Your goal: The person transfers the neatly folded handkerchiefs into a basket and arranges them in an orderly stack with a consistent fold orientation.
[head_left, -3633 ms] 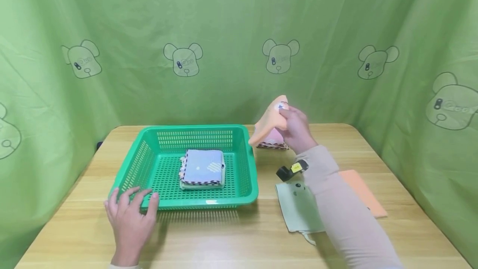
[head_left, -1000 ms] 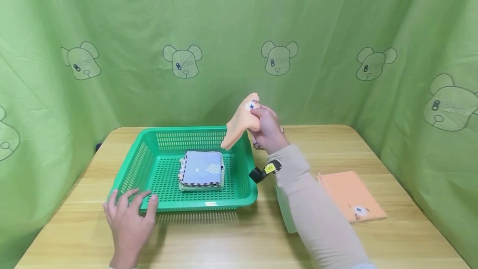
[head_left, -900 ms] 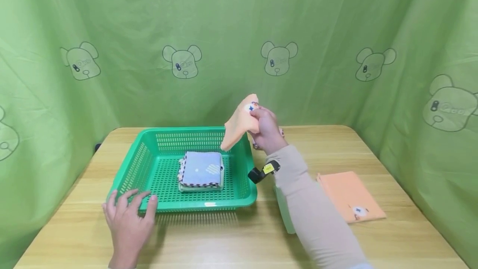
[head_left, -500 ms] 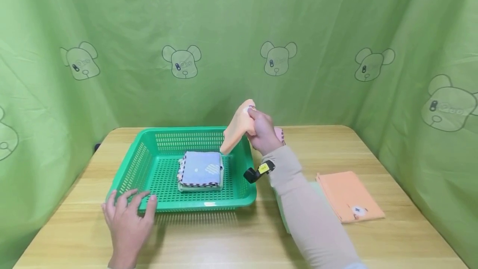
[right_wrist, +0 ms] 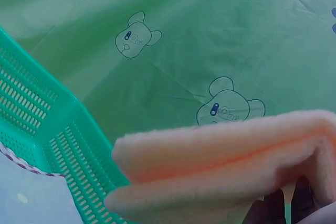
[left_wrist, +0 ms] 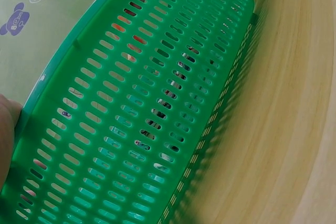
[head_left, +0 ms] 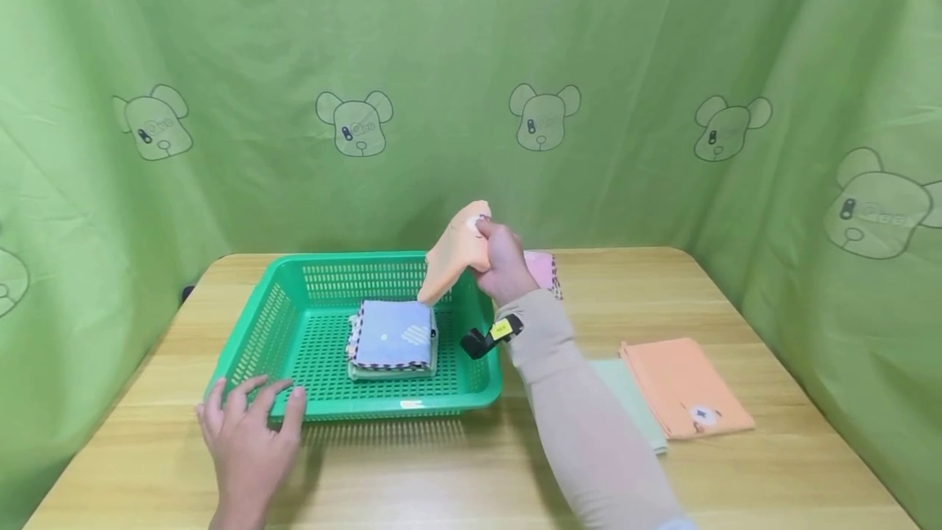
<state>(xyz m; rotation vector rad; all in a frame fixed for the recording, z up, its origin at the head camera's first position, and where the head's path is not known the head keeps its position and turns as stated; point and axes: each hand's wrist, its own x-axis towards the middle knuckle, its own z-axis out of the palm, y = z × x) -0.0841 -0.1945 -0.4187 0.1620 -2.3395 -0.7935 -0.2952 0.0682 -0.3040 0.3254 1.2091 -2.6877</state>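
My right hand pinches a folded orange towel over the right side of the green plastic basket. In the right wrist view the towel looks thick and fluffy, folded in layers, with my fingertips at its lower right. My left hand rests at the basket's front left rim, its fingers spread and lightly bent. A folded blue towel with a dark checked edge lies in the basket on top of a pale green one. The left wrist view shows the slotted basket wall close up.
On the wooden table, right of the basket, lie a flat orange cloth with a bear face and a pale green cloth partly under my sleeve. Behind my right hand is a pink cloth. A green curtain surrounds the table.
My right hand has carried the folded orange towel leftward from beside the basket to over its right side, slightly lower over the last second. The left hand has stayed at the rim.
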